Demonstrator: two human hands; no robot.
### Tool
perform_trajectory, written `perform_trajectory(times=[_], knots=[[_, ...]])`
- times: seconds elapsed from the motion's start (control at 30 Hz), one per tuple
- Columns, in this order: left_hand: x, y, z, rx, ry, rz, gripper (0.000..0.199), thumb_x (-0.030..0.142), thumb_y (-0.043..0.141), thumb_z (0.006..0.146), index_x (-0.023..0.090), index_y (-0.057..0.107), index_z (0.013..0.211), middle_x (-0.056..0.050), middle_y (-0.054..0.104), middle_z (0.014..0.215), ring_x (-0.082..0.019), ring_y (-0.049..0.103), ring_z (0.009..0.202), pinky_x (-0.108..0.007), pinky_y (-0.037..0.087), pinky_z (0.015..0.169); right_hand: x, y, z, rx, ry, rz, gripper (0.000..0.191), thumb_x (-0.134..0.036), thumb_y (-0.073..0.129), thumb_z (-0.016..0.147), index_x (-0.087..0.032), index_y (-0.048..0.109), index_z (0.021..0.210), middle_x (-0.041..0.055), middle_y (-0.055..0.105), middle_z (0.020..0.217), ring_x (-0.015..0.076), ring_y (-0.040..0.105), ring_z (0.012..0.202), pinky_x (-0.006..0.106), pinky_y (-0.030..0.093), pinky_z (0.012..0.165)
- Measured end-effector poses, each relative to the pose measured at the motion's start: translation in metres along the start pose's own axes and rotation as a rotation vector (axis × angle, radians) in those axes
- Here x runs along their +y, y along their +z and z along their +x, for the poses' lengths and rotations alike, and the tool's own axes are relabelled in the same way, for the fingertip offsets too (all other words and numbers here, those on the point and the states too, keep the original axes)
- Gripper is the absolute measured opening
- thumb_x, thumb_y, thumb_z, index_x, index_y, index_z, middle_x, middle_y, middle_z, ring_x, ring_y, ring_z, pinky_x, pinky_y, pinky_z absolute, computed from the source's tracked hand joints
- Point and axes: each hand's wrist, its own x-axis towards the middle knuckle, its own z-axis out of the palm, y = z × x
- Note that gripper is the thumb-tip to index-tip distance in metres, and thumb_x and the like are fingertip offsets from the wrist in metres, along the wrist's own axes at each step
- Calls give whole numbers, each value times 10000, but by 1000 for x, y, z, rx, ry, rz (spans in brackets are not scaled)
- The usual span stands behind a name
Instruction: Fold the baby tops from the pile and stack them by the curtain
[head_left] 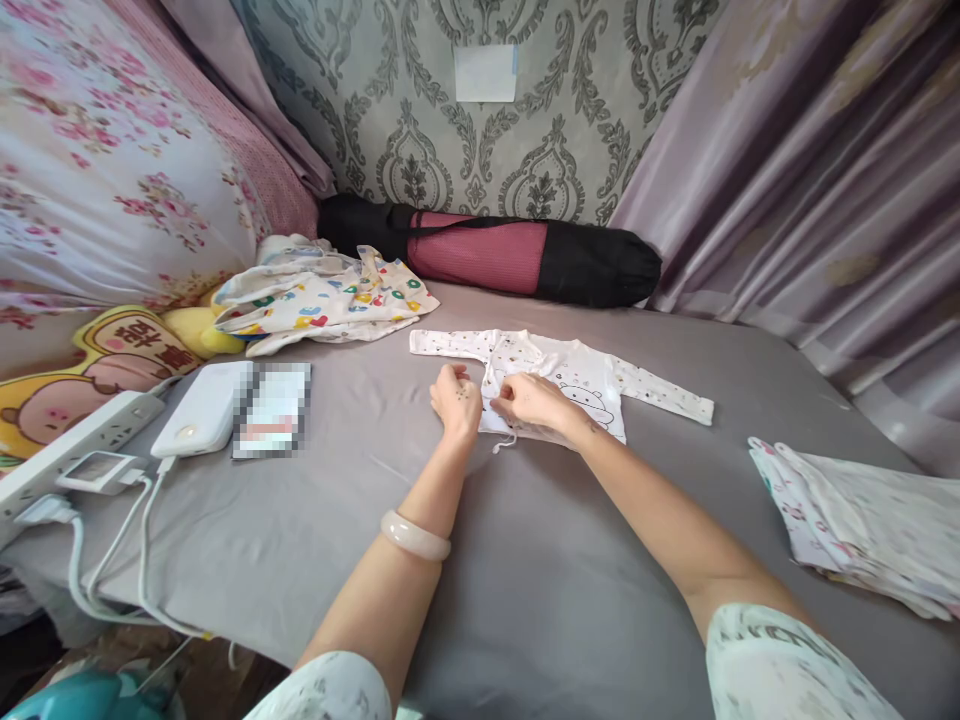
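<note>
A small white baby shirt with a cartoon animal outline and tiny prints lies flat on the grey sheet, both sleeves spread sideways. At its left side edge my left hand is closed, fingers curled together at the cloth. My right hand rests over the shirt front, thumb and fingers pinched at the same edge. What exactly lies between the fingertips is too small to make out. From the hem below my hands hangs a thin white tie string.
A folded stack of baby clothes lies at right. Left are a rumpled printed garment, a white power bank, a blurred-out flat item, a power strip with cables and a plush. A black-and-pink rolled bag lies along the wall.
</note>
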Motion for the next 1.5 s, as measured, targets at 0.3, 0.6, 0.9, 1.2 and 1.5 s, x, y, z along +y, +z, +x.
perform_trajectory(times=[0.3,0.6,0.9,1.2,1.5], knots=[[2,-2,-3,-92,8,101,318,101,398,847,216,622,1041,-57,712,1047,-229,606,1083,-355,430,942,12,-5,5,-114,-1,235,133,-266,605,798,-178,661,716,3,659,678,128,579,635,217,367,553],[5,-2,-12,-158,123,358,321,184,408,890,231,639,1108,-80,678,1147,-287,552,1136,-434,419,954,46,-24,-12,369,216,-210,357,-216,401,949,-109,596,1229,188,599,1274,289,531,1203,373,403,967],[-11,15,-25,-433,586,705,508,392,322,975,235,433,1444,-50,341,1569,-301,200,1474,-536,190,1173,57,31,-11,116,118,-70,710,-512,163,986,-88,180,1555,111,91,1630,247,40,1499,477,6,1190],[-5,13,-26,-491,593,895,565,439,199,994,224,362,1490,-71,262,1601,-332,204,1470,-597,177,1156,66,18,-14,82,117,122,715,-535,100,978,-132,148,1567,73,72,1636,192,24,1500,427,-16,1195],[29,39,-31,-481,799,807,452,404,317,983,217,472,1364,-121,363,1549,-284,213,1475,-539,142,1183,131,-7,-36,275,461,-36,662,-435,154,1002,-55,199,1542,130,117,1625,244,45,1497,484,-12,1193]])
